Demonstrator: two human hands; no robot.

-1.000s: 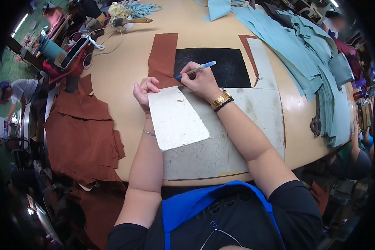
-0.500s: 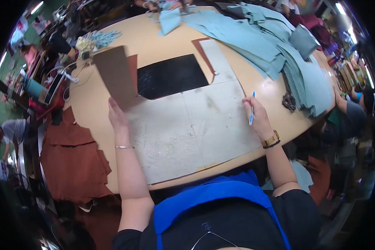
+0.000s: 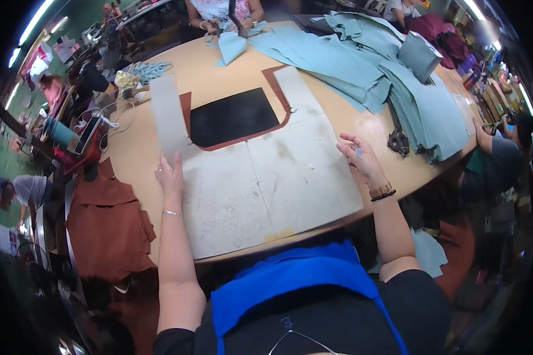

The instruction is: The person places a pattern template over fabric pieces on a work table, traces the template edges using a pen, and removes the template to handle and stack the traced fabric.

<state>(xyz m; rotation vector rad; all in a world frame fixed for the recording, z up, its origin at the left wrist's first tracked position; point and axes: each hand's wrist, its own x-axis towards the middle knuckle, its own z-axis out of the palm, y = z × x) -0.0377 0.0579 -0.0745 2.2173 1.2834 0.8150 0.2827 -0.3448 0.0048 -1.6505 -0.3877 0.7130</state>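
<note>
Board (image 3: pixel 290 171), one, pale, on table (image 3: pixel 331 74); its left strip now pale, dark earlier. Hands, two: left hand (image 3: pixel 171 175) open, thumb at board edge; right hand (image 3: pixel 367 167) half-curled around one pen (image 3: pixel 359 153). Black panel (image 3: pixel 234 118), one, within the notch.

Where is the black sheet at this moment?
In the head view, the black sheet lies left of centre, in the opening of the pale U-shaped board, ahead and to the right of the left hand.

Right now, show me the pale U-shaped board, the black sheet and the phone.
Pale U-shaped board (image 3: pixel 302 171), head view: broad lower part.
Black sheet (image 3: pixel 234 118), head view: middle.
Phone (image 3: pixel 87 135), head view: dark screen.
</note>
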